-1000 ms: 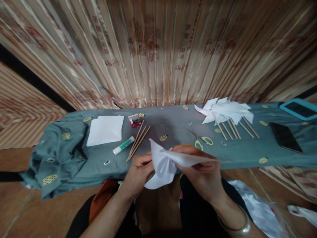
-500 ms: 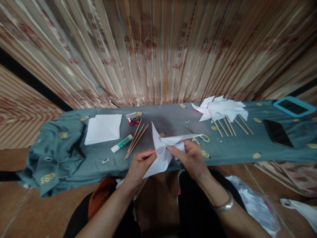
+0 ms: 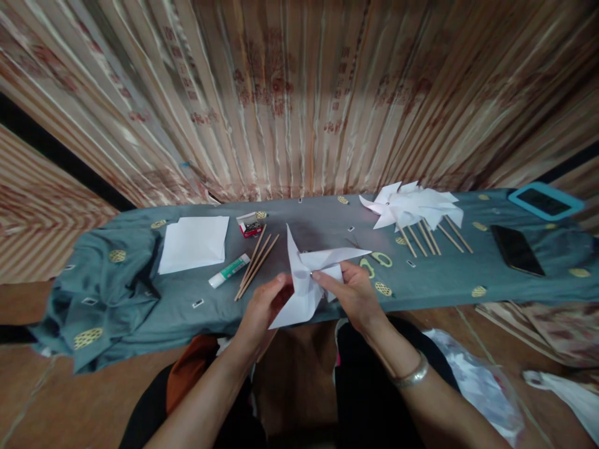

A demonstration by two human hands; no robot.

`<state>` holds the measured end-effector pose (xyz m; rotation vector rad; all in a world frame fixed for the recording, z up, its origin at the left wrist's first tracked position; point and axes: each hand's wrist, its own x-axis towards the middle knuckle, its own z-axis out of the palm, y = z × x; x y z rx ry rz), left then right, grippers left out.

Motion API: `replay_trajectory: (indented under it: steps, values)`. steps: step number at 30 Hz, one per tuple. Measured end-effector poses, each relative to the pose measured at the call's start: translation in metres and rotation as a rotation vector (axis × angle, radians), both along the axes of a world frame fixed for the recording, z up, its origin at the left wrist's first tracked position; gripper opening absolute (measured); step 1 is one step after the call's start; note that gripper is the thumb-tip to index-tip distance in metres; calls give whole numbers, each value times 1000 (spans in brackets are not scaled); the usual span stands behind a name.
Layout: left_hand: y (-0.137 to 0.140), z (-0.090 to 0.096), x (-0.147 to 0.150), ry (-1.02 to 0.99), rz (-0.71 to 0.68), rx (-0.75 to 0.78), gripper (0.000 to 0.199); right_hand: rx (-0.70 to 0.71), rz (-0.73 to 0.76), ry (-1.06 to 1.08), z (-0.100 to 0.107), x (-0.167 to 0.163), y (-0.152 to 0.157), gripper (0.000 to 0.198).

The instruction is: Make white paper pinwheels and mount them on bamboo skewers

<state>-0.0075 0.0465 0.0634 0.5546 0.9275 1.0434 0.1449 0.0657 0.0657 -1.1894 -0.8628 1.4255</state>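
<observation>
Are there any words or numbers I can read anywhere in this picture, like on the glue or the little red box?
None can be read.
glue stick: green label, print too small and blurred.
small red box: markings too blurred.
curtain: reddish printed marks, too blurred to tell if they are writing.
dark phone and blue-cased tablet: screens dark, nothing shown.
paper pinwheel held in left hand and right hand: blank white.

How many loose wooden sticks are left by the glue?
3, as far as the view shows: the loose sticks lie bunched together on the cloth, just right of the glue stick and below the small red box. One more could be hidden in the bunch.
</observation>
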Motion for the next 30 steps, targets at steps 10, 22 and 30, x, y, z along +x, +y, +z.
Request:
replay_trajectory:
  steps: [10,22,30]
  values:
    - [4,-6,-10,198,-131,298,60,68,26,-67,-5,-3,1,26]
    - [6,-14,-2,449,-16,326,33,135,51,-270,-13,-6,-2,26]
    - [8,-19,-3,569,7,354,29,122,51,-282,-12,-4,-4,25]
